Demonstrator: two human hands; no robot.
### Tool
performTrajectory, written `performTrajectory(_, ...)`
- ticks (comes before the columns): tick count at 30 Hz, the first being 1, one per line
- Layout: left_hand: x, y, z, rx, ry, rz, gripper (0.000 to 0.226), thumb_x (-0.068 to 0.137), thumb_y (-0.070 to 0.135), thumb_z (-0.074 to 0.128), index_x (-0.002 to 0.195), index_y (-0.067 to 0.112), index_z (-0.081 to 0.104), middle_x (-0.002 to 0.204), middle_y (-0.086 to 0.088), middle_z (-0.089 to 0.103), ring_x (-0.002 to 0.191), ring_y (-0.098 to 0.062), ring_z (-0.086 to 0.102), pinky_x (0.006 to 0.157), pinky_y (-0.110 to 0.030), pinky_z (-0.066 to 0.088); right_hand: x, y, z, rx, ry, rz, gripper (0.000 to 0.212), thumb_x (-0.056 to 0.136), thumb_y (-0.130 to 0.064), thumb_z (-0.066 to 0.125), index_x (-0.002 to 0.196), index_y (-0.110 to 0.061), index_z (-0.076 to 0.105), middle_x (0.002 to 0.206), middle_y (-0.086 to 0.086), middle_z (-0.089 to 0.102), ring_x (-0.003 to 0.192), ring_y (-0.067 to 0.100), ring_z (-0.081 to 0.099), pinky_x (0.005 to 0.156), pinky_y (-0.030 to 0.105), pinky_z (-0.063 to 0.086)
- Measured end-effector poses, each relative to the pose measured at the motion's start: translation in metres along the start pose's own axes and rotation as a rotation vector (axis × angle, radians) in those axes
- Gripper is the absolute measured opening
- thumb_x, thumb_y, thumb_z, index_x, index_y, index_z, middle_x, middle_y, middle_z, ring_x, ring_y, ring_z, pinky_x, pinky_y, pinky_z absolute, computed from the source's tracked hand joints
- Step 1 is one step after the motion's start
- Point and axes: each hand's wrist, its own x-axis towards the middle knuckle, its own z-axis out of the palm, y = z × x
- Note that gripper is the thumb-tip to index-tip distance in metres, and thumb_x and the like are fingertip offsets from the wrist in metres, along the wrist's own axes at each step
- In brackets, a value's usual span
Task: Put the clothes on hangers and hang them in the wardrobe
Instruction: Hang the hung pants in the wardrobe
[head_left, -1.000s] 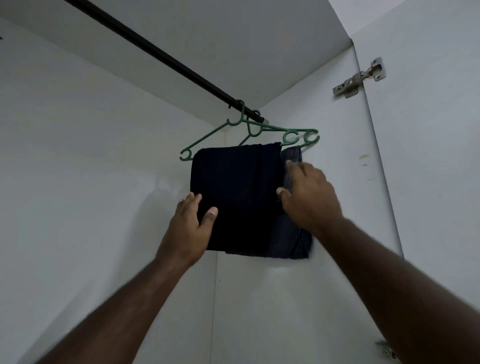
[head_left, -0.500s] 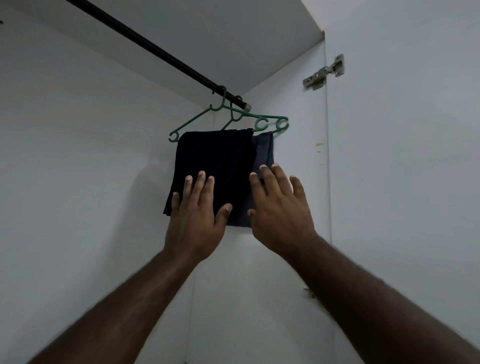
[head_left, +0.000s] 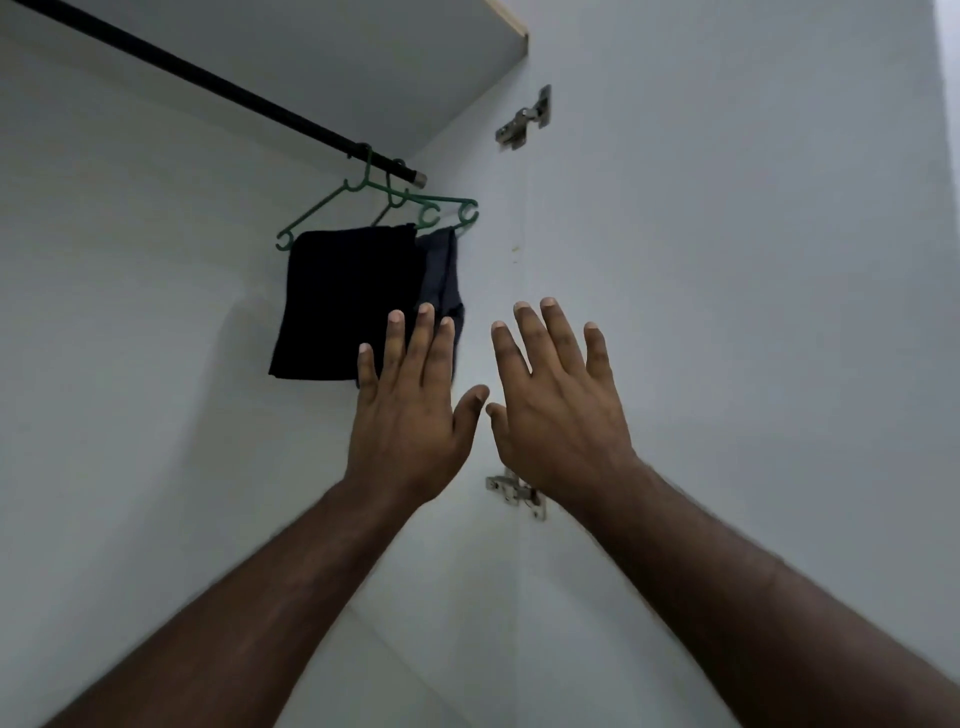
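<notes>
Both hands let go: left hand (head_left: 410, 415) and right hand (head_left: 558, 410) pulled back off the folded clothes (head_left: 343, 301), fingers spread.

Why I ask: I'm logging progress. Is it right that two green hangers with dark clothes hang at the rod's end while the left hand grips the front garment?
Not quite. The head view shows the left hand open with straight fingers, gripping nothing. The two green hangers with dark clothes do hang at the rod end.

Place: inside a home wardrobe, white panels all round.
Rail: black hanging rod (head_left: 223, 88) above the fingers.
Hangers: green hangers (head_left: 395, 208) carrying dark folded clothes (head_left: 343, 301).
Door: metal hinges (head_left: 524, 122) above the fingertips.
</notes>
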Motion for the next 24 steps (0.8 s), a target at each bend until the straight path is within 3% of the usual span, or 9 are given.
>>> performTrajectory(11, -0.058, 0.126, -0.053, -0.278, -0.094, 0.149, 0.072, 0.103, 0.060, 0.017, 0.161, 0.020, 0.000, 0.168, 0.002, -0.014, 0.152, -0.017, -0.023, 0.124, -0.049, -0.007, -0.114, 0.057, -0.110, -0.152, -0.077, 0.135, 0.072, 0.093, -0.041, 0.056, 0.154, -0.010, 0.033, 0.162, 0.017, 0.025, 0.152, 0.036, 0.014, 0.118, 0.061, 0.020)
performTrajectory(24, -0.191, 0.328, -0.105, -0.802, -0.370, 0.262, 0.074, 0.099, 0.060, 0.010, 0.161, 0.022, -0.001, 0.168, 0.004, -0.013, 0.151, -0.013, -0.025, 0.125, -0.047, -0.008, -0.297, 0.122, -0.254, -0.413, -0.349, 0.371, 0.066, 0.094, -0.030, 0.053, 0.153, -0.010, 0.033, 0.162, 0.016, 0.025, 0.153, 0.034, 0.012, 0.118, 0.061, 0.020)
